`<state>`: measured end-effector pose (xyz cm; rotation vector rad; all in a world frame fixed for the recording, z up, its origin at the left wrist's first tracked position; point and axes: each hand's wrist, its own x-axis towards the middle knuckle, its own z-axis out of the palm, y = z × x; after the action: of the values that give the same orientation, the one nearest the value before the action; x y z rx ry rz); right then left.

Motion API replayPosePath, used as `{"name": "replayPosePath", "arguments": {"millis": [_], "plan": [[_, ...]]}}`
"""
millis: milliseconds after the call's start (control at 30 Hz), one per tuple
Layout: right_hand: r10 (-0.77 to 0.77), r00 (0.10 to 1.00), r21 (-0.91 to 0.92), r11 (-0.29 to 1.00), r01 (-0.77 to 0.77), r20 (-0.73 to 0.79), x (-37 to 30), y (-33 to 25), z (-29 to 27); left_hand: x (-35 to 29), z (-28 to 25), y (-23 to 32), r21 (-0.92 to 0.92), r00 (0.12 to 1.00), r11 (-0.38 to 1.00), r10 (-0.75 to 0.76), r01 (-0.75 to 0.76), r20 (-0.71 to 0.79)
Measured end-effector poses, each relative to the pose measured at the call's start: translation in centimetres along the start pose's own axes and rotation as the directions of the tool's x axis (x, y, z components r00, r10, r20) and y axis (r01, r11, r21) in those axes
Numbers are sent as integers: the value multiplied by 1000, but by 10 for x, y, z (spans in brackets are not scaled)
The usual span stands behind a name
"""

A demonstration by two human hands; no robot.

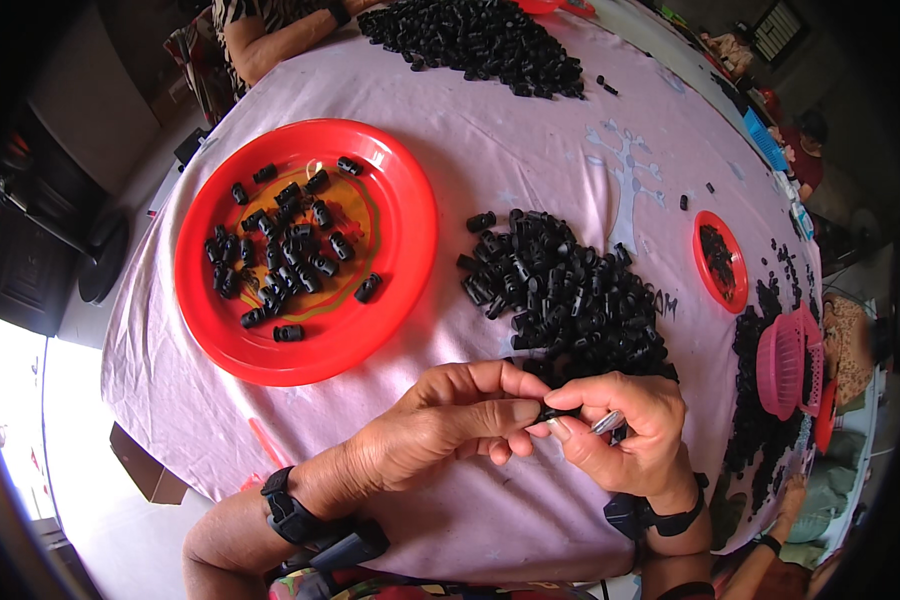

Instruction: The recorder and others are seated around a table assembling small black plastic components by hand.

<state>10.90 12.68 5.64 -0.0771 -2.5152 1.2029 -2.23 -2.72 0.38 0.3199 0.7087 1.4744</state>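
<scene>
My left hand (470,412) and my right hand (625,425) meet in front of me, above the near edge of the table. Between their thumbs and fingers is a small black plastic piece (560,412), mostly covered by the fingertips. A shiny silver metal object (607,422) sticks out of my right hand; its other end is hidden, so its kind does not show. Just beyond my fingers lies a heap of small black cylindrical plastic pieces (570,290). Farther left, a round red tray (410,230) carries several black cylinders with holes in their sides.
A pale pink cloth (510,160) covers the table. Another black heap (480,45) lies at the far side, near a person's arm (270,45). At right are a small red dish (705,225), a pink basket (785,365) and scattered black pieces. Another person's hand (792,495) shows at lower right.
</scene>
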Motion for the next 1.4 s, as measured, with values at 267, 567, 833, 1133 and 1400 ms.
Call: {"name": "replayPosePath", "arguments": {"millis": [267, 567, 833, 1133, 1400], "plan": [[16, 997, 57, 998, -21, 71, 0, 3, -5, 1, -5, -3, -15, 997, 999, -45, 46, 64], [108, 988, 200, 971, -128, 108, -6, 12, -6, -1, -1, 0, 3, 997, 1000, -29, 29, 69], [48, 990, 122, 990, -64, 130, -3, 11, -9, 0, 0, 0, 116, 998, 993, 10, -17, 59], [92, 989, 184, 976, -111, 113, -5, 13, -10, -1, -1, -2, 116, 994, 991, 55, -65, 91], [86, 987, 174, 979, -109, 133, -2, 8, -15, -2, 3, -1, 115, 997, 991, 62, -68, 54]]}}
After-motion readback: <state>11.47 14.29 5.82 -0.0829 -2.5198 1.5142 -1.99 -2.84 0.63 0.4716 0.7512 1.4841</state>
